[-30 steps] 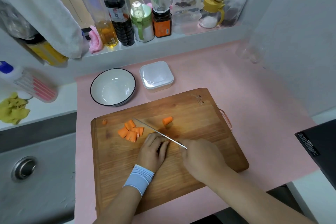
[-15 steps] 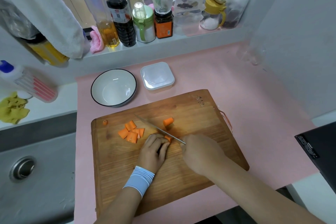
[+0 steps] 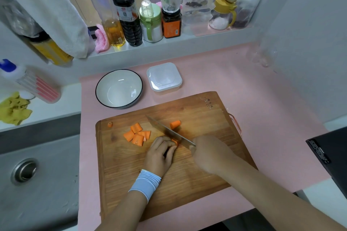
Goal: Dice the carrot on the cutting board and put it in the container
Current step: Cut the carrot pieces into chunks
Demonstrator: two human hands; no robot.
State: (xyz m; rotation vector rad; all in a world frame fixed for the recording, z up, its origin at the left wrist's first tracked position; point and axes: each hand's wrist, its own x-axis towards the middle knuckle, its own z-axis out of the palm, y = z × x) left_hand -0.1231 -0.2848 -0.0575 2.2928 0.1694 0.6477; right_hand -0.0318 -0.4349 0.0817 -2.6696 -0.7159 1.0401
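At the frame's centre the left hand (image 3: 159, 154) pinches a carrot piece (image 3: 175, 142) on the cutting board (image 3: 197, 174) while the right hand (image 3: 208, 153), closed on the knife (image 3: 169, 132), should cut straight down, clear of the curled fingertips (image 3: 170, 143)

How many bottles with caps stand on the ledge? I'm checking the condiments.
2: a clear bottle of yellow oil and a dark sauce bottle beside it, at the ledge's left. Others may be hidden behind the towel.
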